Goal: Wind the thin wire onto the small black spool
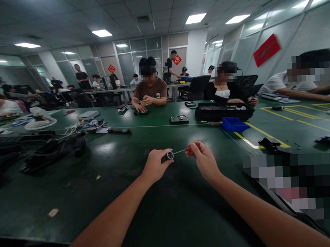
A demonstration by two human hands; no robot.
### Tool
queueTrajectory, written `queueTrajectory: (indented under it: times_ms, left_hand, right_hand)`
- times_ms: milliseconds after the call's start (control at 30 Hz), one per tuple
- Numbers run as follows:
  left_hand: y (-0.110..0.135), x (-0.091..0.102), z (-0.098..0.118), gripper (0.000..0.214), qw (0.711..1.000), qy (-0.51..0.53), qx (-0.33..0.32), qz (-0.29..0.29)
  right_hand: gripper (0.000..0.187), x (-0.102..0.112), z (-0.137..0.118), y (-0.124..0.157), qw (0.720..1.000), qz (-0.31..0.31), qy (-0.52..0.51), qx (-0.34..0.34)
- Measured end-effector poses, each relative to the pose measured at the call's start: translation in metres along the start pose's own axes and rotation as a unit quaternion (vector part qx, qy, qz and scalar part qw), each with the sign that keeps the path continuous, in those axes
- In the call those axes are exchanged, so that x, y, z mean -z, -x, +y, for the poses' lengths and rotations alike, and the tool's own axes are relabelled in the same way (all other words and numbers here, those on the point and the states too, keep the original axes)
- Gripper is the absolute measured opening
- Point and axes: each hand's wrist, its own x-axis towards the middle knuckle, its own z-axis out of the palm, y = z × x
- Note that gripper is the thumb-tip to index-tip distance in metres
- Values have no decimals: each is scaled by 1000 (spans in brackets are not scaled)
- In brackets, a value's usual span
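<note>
Above the green table, my left hand [153,167] is closed round a short dark cylinder [170,155] whose round open-looking end has a pale metal rim. Thumb and fingers grip it from either side, and that end faces me and slightly right. My right hand [204,161] pinches a thin metal rod [179,151] between thumb and fingertips. The rod runs left to the cylinder's rimmed end; whether it touches or enters it I cannot tell. The rod's other end is hidden in my right fingers.
Ahead on the green table [116,198] lie a hard drive [179,119], a blue bin [234,124] and a long black tray [224,111]. At left are a black bag-like heap [57,152], a slim tool [119,130] and cables. Several people sit opposite and at right.
</note>
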Motion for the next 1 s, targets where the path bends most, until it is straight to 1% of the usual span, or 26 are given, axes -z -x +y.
queueTrajectory:
  times_ms: [167, 300, 333, 433, 500, 567, 667, 733, 800, 833, 867, 933, 1000]
  left_hand:
    - [0, -1, 1, 39, 1000, 2, 8, 0]
    - [0, -3, -1, 39, 1000, -3, 2, 7]
    - [0, -3, -2, 39, 1000, -5, -3, 7]
    - [0, -6, -5, 40, 1000, -15, -12, 3]
    - [1, -7, -7, 40, 1000, -18, -10, -1]
    - [0, -8, -8, 40, 1000, -21, -3, -8]
    - [0, -9, -7, 38, 999, -27, 2, -20]
    - [-1, -9, -6, 37, 999, -29, 6, -22]
    - [-1, -7, -3, 36, 999, -31, 22, -13]
    - [-1, -6, -2, 36, 999, -30, 28, -6]
    - [-1, -5, -1, 36, 999, -27, 26, 0]
    - [-1, -2, 0, 37, 1000, -22, -5, 7]
    - [-2, 1, -3, 36, 999, -32, -28, -1]
  right_hand:
    - [33, 1, -12, 6, 993, -4, 109, 55]
    - [36, 3, -23, 10, 966, 1, 248, 76]
    - [35, 3, -24, 10, 960, 1, 266, 85]
    - [25, 3, -24, 11, 958, -26, 260, 115]
    - [22, 2, -23, 12, 959, -52, 252, 117]
    - [26, 2, -21, 12, 957, -61, 265, 104]
    - [31, 2, -19, 13, 955, -40, 278, 95]
    - [25, 1, -16, 12, 963, -23, 251, 93]
    - [21, -1, -13, 10, 979, -9, 190, 78]
    - [22, -1, -10, 8, 987, -4, 148, 64]
    - [25, -1, -8, 5, 994, -1, 101, 46]
    - [30, 1, -4, -2, 1000, -2, -3, -4]
    - [33, 5, 0, -10, 995, -23, -73, -66]
